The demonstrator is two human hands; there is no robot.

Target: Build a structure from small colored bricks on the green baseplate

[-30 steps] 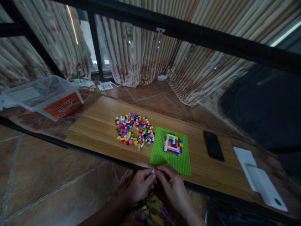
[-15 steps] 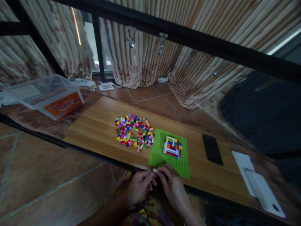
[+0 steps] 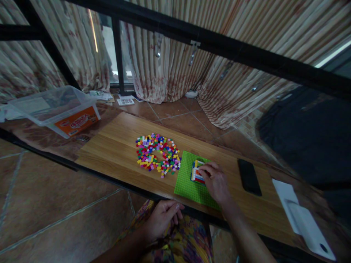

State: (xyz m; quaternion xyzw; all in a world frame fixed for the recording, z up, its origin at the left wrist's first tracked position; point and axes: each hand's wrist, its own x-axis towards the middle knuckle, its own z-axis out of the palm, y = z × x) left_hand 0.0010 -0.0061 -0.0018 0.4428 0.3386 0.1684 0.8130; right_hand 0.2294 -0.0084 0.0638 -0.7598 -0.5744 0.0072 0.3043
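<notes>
A green studded baseplate [image 3: 183,179] lies on the wooden board, bearing a low square build of multicoloured toy bricks [image 3: 195,174]. Over the right side of that build is my right hand [image 3: 216,180], its thumb and fingers pinched at the top of the bricks. They close on a small white toy brick, mostly hidden by the fingertips. My left hand [image 3: 164,216] rests at the board's near edge above my lap, fingers curled together; whatever is inside them, if anything, is hidden. Left of the baseplate spreads a ring-shaped heap of loose toy bricks [image 3: 148,149].
A dark phone [image 3: 249,177] lies right of the baseplate, and a white object [image 3: 307,223] sits at the far right. On the left stands a clear plastic bin [image 3: 57,109] with an orange label. A black bar [image 3: 208,45] crosses before the striped curtains.
My right hand has left my left hand and moved up and right onto the brick build, taking the small white brick along. My left hand stays at the board's near edge.
</notes>
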